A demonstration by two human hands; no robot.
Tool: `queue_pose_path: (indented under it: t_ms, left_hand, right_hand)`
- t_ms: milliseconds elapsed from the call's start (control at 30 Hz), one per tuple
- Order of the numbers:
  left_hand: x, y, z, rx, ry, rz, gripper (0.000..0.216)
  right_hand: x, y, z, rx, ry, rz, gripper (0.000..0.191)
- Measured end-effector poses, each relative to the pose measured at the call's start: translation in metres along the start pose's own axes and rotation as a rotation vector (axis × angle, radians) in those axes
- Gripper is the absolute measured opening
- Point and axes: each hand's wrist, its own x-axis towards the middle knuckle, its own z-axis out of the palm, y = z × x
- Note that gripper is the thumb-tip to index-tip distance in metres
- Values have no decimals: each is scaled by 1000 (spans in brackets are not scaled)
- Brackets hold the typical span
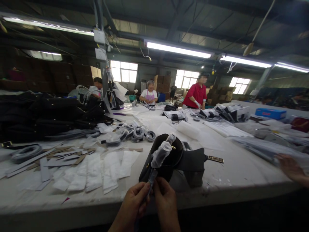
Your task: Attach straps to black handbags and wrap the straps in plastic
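Note:
My left hand (136, 199) pinches the lower end of a strap (152, 177) wrapped in clear plastic. Its upper part is bundled in white wrapping (161, 154) and leans against a dark handbag (177, 141). My right hand (166, 198) is closed beside the left one at the same wrapped end; its fingertips are partly hidden. The handbag lies on the worktable in front of both hands, with its dark flap (191, 162) spread to the right. A tab with a gold-coloured metal fitting (215, 159) sticks out from that flap.
White wrapping sheets (93, 174) and card strips (44, 169) lie left. Behind them are plastic-wrapped coils (138, 132) and a pile of black bags (48, 112). Another person's hand (292, 166) rests at the right edge by plastic-covered goods (263, 148). People stand across the table (229, 174).

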Motion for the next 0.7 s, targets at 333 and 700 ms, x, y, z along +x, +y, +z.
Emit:
queue_pose_path:
  t_ms: [333, 700]
  left_hand:
    - [-2, 2, -3, 37, -38, 28, 56]
    - [4, -10, -8, -72, -59, 15, 55]
  right_hand:
    - [4, -14, 4, -30, -38, 65, 24]
    - [1, -16, 2, 702, -326, 403, 43]
